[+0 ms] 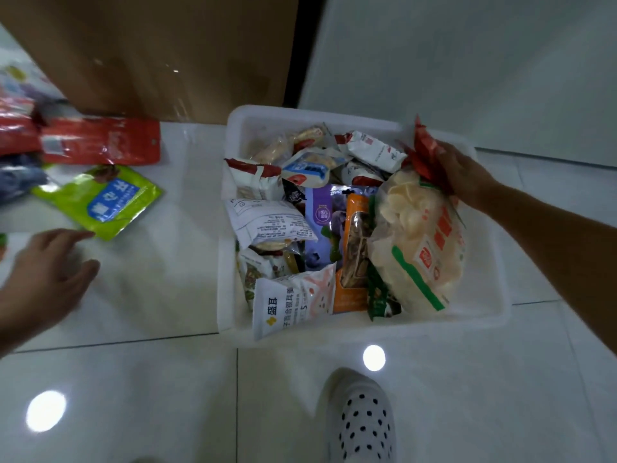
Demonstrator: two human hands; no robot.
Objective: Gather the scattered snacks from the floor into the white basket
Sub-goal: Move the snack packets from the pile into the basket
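Note:
The white basket stands on the tiled floor, centre right, piled with several snack packets. My right hand grips the red top of a big clear bag of pale crackers, which rests in the basket's right side. My left hand hovers over the floor at the left, fingers apart, holding nothing. Just beyond its fingertips lies a green snack packet. Farther back on the floor lies a flat red packet, and more packets lie blurred at the left edge.
A brown cardboard box stands behind the packets and the basket. A white wall or panel rises at the back right. My foot in a white perforated shoe is planted in front of the basket.

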